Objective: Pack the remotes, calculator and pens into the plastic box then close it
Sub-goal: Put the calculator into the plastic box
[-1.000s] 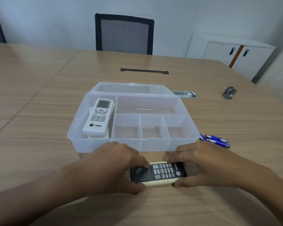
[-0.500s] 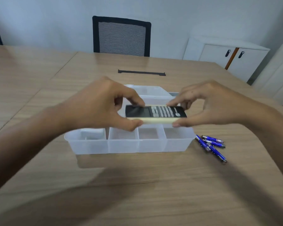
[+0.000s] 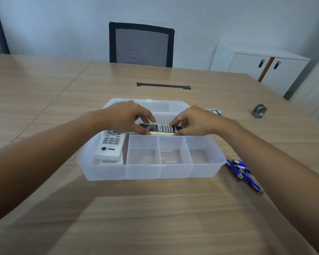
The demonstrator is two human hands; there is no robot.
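Observation:
A clear plastic box (image 3: 142,172) with several compartments stands open on the wooden table, its lid (image 3: 162,104) folded back behind it. My left hand (image 3: 125,117) and my right hand (image 3: 193,120) grip the two ends of a black-faced, cream-sided calculator (image 3: 161,128), held level over the long rear compartment. A white remote (image 3: 110,145) lies in the left compartment on top of another white item. Several blue pens (image 3: 244,173) lie on the table right of the box.
A black mesh chair (image 3: 141,45) stands at the far table edge, with a black cable slot (image 3: 163,85) in the tabletop before it. A small grey object (image 3: 258,110) sits at the right. A white cabinet (image 3: 261,67) stands beyond the table.
Both hands lifted the calculator from the table in front of the box, carried it up and forward, and now hold it lower, over the rear compartment.

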